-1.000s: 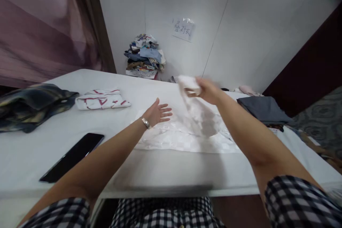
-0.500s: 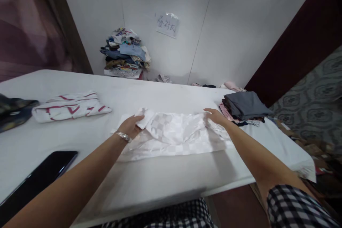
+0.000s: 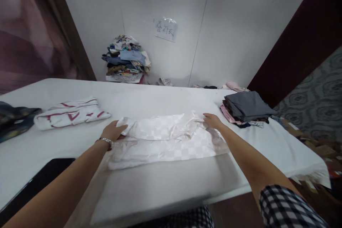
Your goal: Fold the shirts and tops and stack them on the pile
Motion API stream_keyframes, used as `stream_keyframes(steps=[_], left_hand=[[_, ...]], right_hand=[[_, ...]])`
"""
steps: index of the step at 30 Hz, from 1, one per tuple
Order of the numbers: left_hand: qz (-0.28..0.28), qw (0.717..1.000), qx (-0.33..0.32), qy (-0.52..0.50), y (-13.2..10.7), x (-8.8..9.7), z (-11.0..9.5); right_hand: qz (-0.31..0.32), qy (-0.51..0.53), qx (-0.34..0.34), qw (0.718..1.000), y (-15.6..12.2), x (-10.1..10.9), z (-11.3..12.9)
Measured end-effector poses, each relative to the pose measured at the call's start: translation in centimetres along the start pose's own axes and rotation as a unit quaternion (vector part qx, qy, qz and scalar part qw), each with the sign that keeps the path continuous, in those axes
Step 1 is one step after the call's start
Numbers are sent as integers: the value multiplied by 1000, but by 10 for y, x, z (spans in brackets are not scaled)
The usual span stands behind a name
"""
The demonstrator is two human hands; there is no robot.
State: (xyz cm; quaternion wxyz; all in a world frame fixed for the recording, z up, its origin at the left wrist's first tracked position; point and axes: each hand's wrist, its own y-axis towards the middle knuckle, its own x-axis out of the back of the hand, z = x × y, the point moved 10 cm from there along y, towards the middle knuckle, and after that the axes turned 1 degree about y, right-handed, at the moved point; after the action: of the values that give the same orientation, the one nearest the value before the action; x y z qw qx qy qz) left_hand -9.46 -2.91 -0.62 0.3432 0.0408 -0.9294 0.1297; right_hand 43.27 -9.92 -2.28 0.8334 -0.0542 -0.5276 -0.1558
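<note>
The white cloth (image 3: 165,146) lies on the table (image 3: 160,99) in front of the person, long from left to right, between the two hands. It has pale checks. Its near part is rather flat, and over its far part there is a loose, wrinkled layer.

The left hand (image 3: 113,130) is at the left end of the cloth. Its thumb is on top and the fingers are bent under, so they hold the edge of this layer. A bracelet (image 3: 107,141) is around the left wrist.

The right hand (image 3: 213,120) is at the far right corner of the cloth. Its fingers are close together, with a narrow gap or none; I cannot tell if they pinch the fabric.

To the left of the left hand lies a folded garment (image 3: 72,114), white with red stripes, and beyond it a dark garment (image 3: 13,123). The phone (image 3: 45,174) is nearer to the person, partly behind the left forearm. To the right of the right hand is a stack (image 3: 245,107) of folded clothes, grey on top.
</note>
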Motion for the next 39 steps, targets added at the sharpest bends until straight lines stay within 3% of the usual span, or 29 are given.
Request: stream_keyframes(steps=[5, 8, 11, 13, 15, 18, 22, 24, 27, 29, 32, 34, 36, 39], left_hand=[[0, 1000, -3, 1, 3, -7, -3], [-8, 1000, 2, -11, 12, -10, 5], [-1, 999, 8, -47, 19, -11, 14], [0, 998, 10, -68, 21, -9, 17], [-17, 998, -9, -67, 23, -2, 16], [-21, 998, -44, 50, 28, 1, 11], [33, 978, -72, 195, 34, -12, 10], [37, 966, -83, 242, 34, -14, 8], [-1, 943, -117, 310, 28, -10, -5], [-45, 927, -190, 320, 18, -12, -24], [-54, 891, -314, 323, -1, -38, -46], [-11, 874, -339, 347, -8, -65, -44], [36, 864, -327, 380, -8, -87, -33], [52, 855, -316, 408, -7, -100, -22]], right_hand=[[-2, -7, 21, 1000, 2, -4, 11], [30, -8, 70, 997, 0, -13, 32], [60, -84, 129, 986, -7, -17, 47], [33, -125, 143, 981, -11, -7, 44], [-36, -119, 140, 982, -15, 15, 34], [-87, -104, 143, 980, -27, 30, 14], [-20, -122, 145, 982, -44, 8, -4], [-24, -128, 128, 983, -48, 5, -7], [-70, -114, 131, 982, -50, 15, 9], [-85, -90, 169, 978, -54, 17, 33], [-21, -52, 243, 968, -66, -8, 75], [54, -26, 272, 960, -77, -34, 93], [89, 8, 274, 957, -84, -49, 98], [9, 63, 238, 969, -77, -30, 80]])
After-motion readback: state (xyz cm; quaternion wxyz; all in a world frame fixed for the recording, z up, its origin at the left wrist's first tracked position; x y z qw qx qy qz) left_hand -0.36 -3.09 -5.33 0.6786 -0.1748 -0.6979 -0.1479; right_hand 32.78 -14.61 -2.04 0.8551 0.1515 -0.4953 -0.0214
